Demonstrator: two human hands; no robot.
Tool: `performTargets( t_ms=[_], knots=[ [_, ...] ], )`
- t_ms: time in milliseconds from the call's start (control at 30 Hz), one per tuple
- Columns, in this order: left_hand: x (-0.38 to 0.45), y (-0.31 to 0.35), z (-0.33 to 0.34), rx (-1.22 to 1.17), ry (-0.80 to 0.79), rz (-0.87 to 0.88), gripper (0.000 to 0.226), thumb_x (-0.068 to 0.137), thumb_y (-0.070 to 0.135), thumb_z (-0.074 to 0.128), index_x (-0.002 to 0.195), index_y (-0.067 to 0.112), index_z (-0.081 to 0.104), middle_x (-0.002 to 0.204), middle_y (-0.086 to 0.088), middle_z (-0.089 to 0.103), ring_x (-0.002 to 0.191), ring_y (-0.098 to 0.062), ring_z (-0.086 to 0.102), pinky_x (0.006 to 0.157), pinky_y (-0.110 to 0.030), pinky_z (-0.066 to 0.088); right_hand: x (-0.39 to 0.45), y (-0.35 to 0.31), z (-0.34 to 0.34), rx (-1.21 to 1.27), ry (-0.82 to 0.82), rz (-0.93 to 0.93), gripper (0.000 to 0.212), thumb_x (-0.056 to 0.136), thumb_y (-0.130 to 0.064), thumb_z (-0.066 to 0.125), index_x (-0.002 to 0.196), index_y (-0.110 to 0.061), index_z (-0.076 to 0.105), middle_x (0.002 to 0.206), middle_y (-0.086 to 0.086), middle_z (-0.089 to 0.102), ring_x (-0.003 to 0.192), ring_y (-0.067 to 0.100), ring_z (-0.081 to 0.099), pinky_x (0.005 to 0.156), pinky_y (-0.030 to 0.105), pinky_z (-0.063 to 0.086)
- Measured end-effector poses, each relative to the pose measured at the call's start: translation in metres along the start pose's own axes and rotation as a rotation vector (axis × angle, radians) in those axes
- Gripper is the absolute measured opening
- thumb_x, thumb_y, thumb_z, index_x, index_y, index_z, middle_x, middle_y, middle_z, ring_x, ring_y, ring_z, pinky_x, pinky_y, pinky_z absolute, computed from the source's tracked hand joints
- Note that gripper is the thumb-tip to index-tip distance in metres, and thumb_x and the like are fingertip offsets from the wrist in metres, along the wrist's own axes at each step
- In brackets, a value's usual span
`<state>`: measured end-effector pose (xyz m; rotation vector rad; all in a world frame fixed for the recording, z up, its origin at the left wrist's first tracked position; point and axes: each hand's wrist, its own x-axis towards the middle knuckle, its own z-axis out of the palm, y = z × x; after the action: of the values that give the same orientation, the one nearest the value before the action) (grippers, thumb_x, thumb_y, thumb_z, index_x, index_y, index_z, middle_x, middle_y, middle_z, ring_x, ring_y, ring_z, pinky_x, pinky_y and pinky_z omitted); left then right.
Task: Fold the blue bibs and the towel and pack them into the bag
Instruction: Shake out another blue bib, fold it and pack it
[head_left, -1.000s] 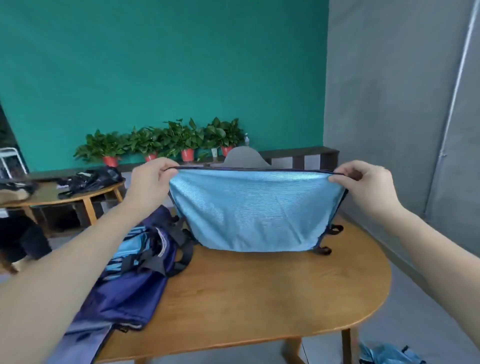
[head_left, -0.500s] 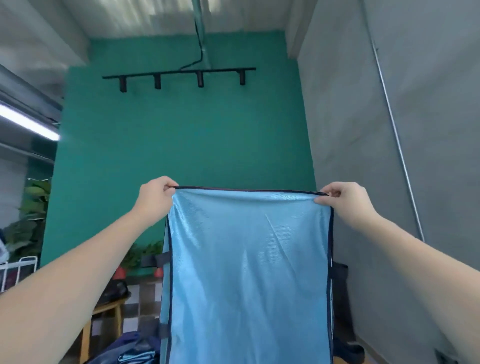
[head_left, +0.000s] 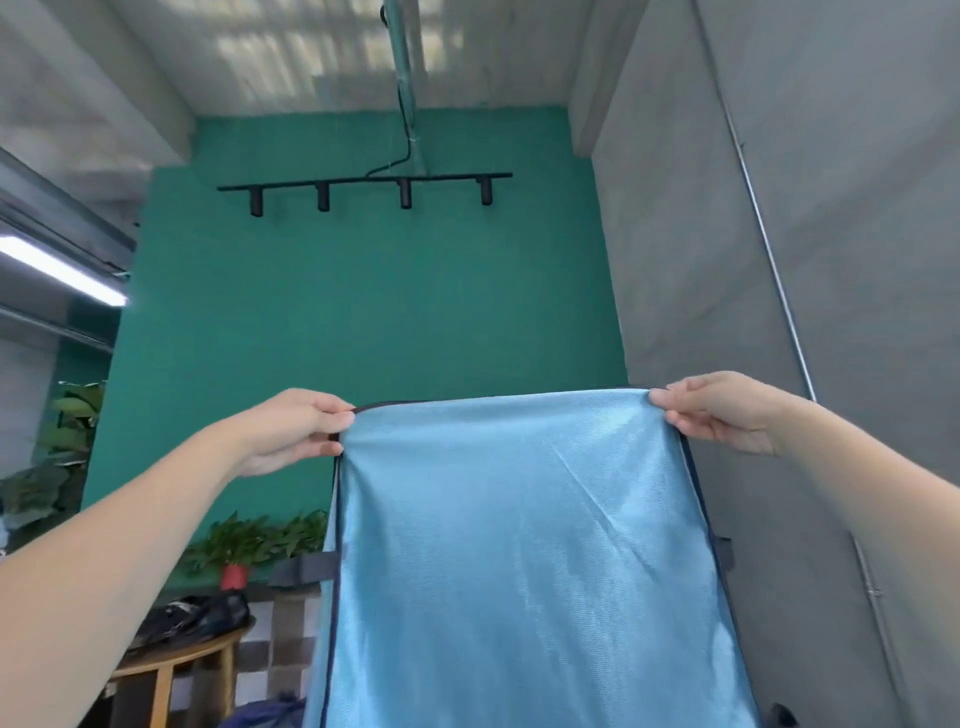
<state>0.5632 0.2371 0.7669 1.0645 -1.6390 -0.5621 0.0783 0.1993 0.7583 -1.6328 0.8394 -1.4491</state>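
You hold the blue bib (head_left: 519, 561) up in front of you with both arms stretched out, and the camera on your head looks up and forward at it. Your left hand (head_left: 296, 428) has its grip closed on the upper left corner, thumb and fingers pinching the dark-edged hem; your right hand (head_left: 722, 410) has its grip closed on the upper right corner in the same way, fingertips curled over the edge. The top hem runs taut and nearly level between the two hands, and the light blue cloth hangs straight down from it, filling the lower middle of the view and running out of the bottom of the frame. A dark trim lines both side edges, and a short dark strap (head_left: 301, 569) sticks out from the left edge about halfway down, with another tab on the right edge. Behind the bib stands a green wall (head_left: 363, 322) with a black track light (head_left: 363, 187) mounted high on it, and a grey wall (head_left: 779, 234) to the right. Low on the left, potted plants (head_left: 244, 545) stand in a row, and a round wooden tabletop (head_left: 182, 657) carries a dark bundle (head_left: 192, 621).
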Motion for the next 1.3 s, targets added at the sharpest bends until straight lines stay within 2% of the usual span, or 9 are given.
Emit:
performTargets(
  t_ms=[167, 333, 467, 600, 700, 767, 867, 1000, 1300],
  knots=[
    [0.009, -0.018, 0.015, 0.154, 0.064, 0.086, 0.013, 0.088, 0.010, 0.077, 0.099, 0.003, 0.076, 0.090, -0.006, 0.076, 0.069, -0.007, 0.063, 0.060, -0.021, 0.053, 0.017, 0.016, 0.009, -0.043, 0.134, -0.142, 0.018, 0.085, -0.016, 0.079, 0.087, -0.011, 0.062, 0.072, 0.004, 0.058, 0.057, 0.008, 0.055, 0.054, 0.016, 0.053],
    [0.037, -0.050, 0.022, 0.291, 0.241, 0.076, 0.008, 0.084, 0.028, 0.083, 0.084, 0.020, 0.081, 0.078, 0.006, 0.074, 0.070, -0.012, 0.048, 0.055, -0.026, 0.033, 0.042, 0.043, 0.025, -0.525, 0.258, -0.150, 0.022, 0.081, -0.020, 0.085, 0.092, -0.005, 0.073, 0.054, -0.001, 0.058, 0.038, 0.005, 0.046, 0.038, 0.013, 0.035],
    [0.068, -0.086, 0.019, 0.326, 0.078, -0.089, 0.019, 0.081, 0.028, 0.084, 0.090, 0.012, 0.079, 0.051, 0.002, 0.042, 0.049, -0.013, 0.028, 0.047, -0.024, 0.022, 0.077, 0.075, 0.026, -0.673, 0.124, 0.032, 0.028, 0.077, -0.018, 0.088, 0.097, -0.004, 0.073, 0.067, 0.012, 0.073, 0.048, 0.008, 0.060, 0.040, 0.017, 0.036],
    [0.114, -0.128, 0.016, 0.319, -0.036, -0.225, 0.022, 0.079, 0.027, 0.083, 0.089, 0.009, 0.080, 0.059, -0.005, 0.056, 0.048, -0.011, 0.041, 0.042, -0.018, 0.032, 0.130, 0.116, 0.028, -0.600, 0.056, 0.145, 0.029, 0.081, -0.007, 0.084, 0.103, 0.003, 0.069, 0.080, 0.019, 0.076, 0.070, 0.022, 0.073, 0.047, 0.018, 0.052],
    [0.165, -0.154, 0.024, 0.220, 0.048, -0.257, 0.026, 0.082, 0.016, 0.082, 0.098, -0.004, 0.074, 0.079, -0.011, 0.075, 0.071, -0.019, 0.075, 0.061, -0.017, 0.058, 0.186, 0.146, 0.033, -0.527, 0.078, 0.208, 0.034, 0.080, -0.001, 0.083, 0.106, 0.010, 0.064, 0.084, 0.022, 0.075, 0.074, 0.026, 0.076, 0.067, 0.032, 0.063],
    [0.206, -0.158, 0.028, 0.232, 0.140, -0.167, 0.032, 0.074, 0.019, 0.086, 0.095, -0.001, 0.075, 0.091, -0.014, 0.078, 0.089, -0.026, 0.076, 0.084, -0.028, 0.061, 0.226, 0.150, 0.041, -0.603, 0.142, 0.169, 0.027, 0.082, -0.006, 0.083, 0.097, 0.009, 0.066, 0.085, 0.022, 0.075, 0.079, 0.028, 0.075, 0.082, 0.040, 0.062],
    [0.257, -0.134, 0.026, 0.448, 0.402, 0.093, 0.015, 0.083, 0.027, 0.083, 0.092, 0.018, 0.077, 0.091, 0.007, 0.073, 0.097, -0.017, 0.067, 0.093, -0.028, 0.046, 0.274, 0.132, 0.053, -0.729, 0.439, -0.184, 0.023, 0.090, -0.019, 0.073, 0.089, 0.004, 0.070, 0.090, 0.019, 0.073, 0.078, 0.024, 0.062, 0.077, 0.034, 0.053],
    [0.286, -0.100, 0.014, 0.494, 0.647, 0.301, 0.018, 0.091, 0.031, 0.073, 0.102, 0.017, 0.077, 0.097, 0.004, 0.073, 0.097, -0.017, 0.064, 0.093, -0.029, 0.047, 0.297, 0.101, 0.066, -0.581, 0.582, -0.556, 0.011, 0.095, -0.025, 0.065, 0.096, -0.014, 0.067, 0.089, -0.001, 0.065, 0.084, 0.017, 0.056, 0.071, 0.019, 0.035],
    [0.212, -0.177, 0.042, 0.475, 0.466, 0.129, 0.009, 0.084, 0.022, 0.082, 0.089, 0.023, 0.075, 0.088, 0.013, 0.072, 0.088, -0.007, 0.067, 0.092, -0.024, 0.047, 0.240, 0.172, 0.049, -0.534, 0.370, -0.356, 0.010, 0.087, -0.025, 0.079, 0.090, -0.021, 0.071, 0.094, 0.001, 0.074, 0.091, 0.018, 0.068, 0.072, 0.019, 0.047]
  ],
)
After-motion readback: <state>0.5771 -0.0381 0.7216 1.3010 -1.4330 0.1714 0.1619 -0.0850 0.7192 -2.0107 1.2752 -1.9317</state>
